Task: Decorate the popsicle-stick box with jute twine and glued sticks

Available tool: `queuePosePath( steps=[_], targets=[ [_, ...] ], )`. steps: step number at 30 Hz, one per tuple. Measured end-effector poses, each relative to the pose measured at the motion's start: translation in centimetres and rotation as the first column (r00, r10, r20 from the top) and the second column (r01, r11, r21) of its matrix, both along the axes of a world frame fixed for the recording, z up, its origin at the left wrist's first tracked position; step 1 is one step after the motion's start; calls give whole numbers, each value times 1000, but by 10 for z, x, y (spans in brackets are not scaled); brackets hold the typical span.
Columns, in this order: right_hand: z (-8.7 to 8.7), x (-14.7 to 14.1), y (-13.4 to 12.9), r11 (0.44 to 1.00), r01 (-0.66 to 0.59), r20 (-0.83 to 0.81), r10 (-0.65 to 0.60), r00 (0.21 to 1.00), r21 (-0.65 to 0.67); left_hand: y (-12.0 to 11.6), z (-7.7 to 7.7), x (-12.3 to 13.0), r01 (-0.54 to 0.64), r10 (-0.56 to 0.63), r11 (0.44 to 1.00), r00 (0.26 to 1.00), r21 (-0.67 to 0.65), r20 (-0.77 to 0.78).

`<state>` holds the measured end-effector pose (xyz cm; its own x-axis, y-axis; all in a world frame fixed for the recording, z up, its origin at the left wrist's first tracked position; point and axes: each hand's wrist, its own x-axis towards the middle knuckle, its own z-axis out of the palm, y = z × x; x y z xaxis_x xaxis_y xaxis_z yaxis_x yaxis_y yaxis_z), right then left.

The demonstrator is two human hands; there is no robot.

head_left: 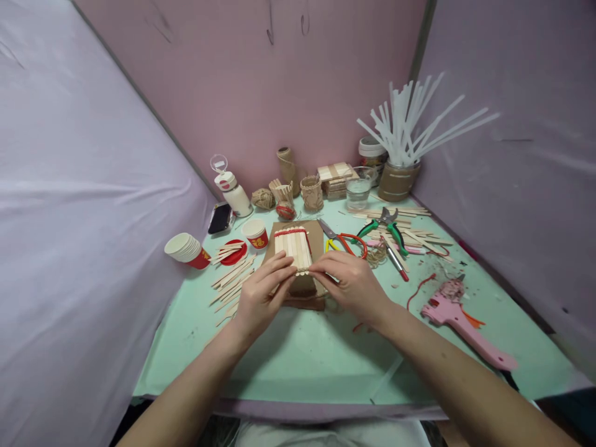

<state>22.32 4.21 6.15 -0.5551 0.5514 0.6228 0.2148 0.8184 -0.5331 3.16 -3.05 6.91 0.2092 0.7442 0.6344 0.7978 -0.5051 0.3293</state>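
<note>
A panel of craft sticks [292, 247] lies on a brown cardboard piece [316, 233] in front of me, with red yarn along its far and right edges. Tan twine [302, 269] runs along its near edge, just inside the rounded stick ends. My left hand [266, 287] is closed in a pinch at the left end of this twine, touching the panel's near left corner. At the near right corner, my right hand [350, 284] pinches the twine's other end between thumb and fingers. The fingertips partly hide the twine and the corners.
Loose craft sticks [233, 282] and paper cups [186, 248] lie left. Orange-handled scissors [344, 239], green pliers [384, 228] and a pink glue gun [465, 329] are on the right. Behind stand a glass of water [358, 194], a twine spool [287, 169] and a jar of white glue sticks [399, 181].
</note>
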Motion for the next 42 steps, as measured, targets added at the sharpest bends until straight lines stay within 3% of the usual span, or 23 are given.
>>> queuePosePath(
  steps=[6,10,13,20,26,35,42],
  targets=[
    [9,11,29,997,-78,64,77,995,9,2,-1,-10,68,-69,997,997,-35,-28],
    [12,10,56,976,-217,151,216,965,-10,4,-1,-21,112,-114,991,993,-66,-27],
    [10,3,65,952,-299,162,287,944,60,7,-1,-32,160,-159,982,987,-105,18],
    [12,-7,59,898,-321,56,319,946,299,12,2,-47,205,-170,955,970,-212,173],
    [21,-11,56,818,-397,114,386,915,416,17,5,-45,249,-186,929,954,-272,236],
    [17,-12,52,777,-423,188,380,906,466,18,5,-45,274,-186,918,936,-288,298],
    [17,-14,44,777,-442,197,397,896,447,15,1,-48,259,-172,930,934,-262,313]
  ],
)
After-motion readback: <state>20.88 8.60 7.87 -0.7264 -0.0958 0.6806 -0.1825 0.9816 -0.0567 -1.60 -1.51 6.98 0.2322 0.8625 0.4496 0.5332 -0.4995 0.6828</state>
